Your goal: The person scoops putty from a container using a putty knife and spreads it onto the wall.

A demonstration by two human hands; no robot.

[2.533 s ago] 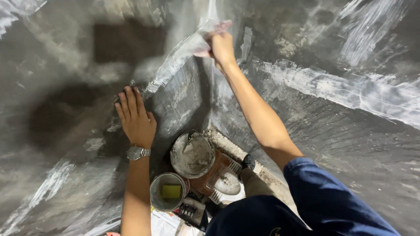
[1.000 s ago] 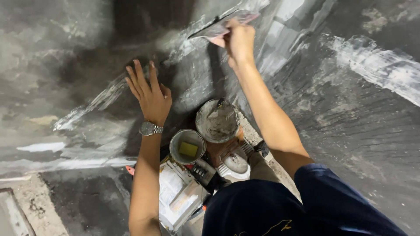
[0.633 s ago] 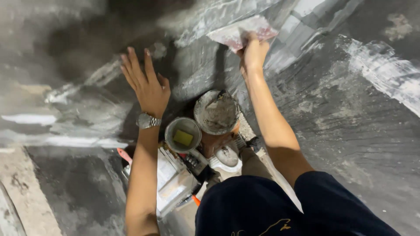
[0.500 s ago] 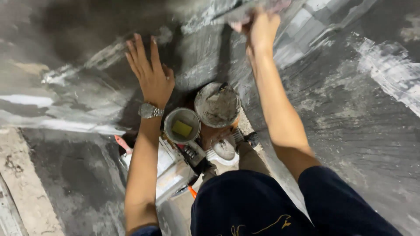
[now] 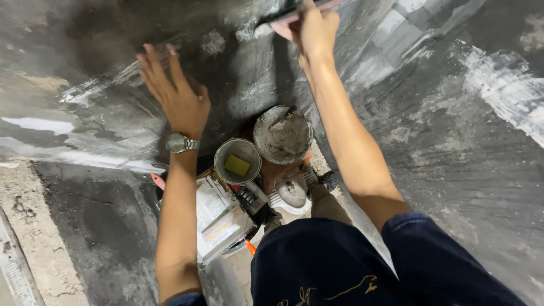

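navy tee w/ gold print (image 5: 334, 292), silver wristwatch (image 5: 180, 143).

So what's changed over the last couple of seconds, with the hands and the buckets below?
The right hand has carried the flat trowel further up the grey wall, now at the frame's top edge. The left hand has shifted on the wall, fingers spread, and now looks slightly lifted. Unchanged: grip on the trowel, wristwatch, the plaster bucket and the smaller bucket with the yellow sponge.
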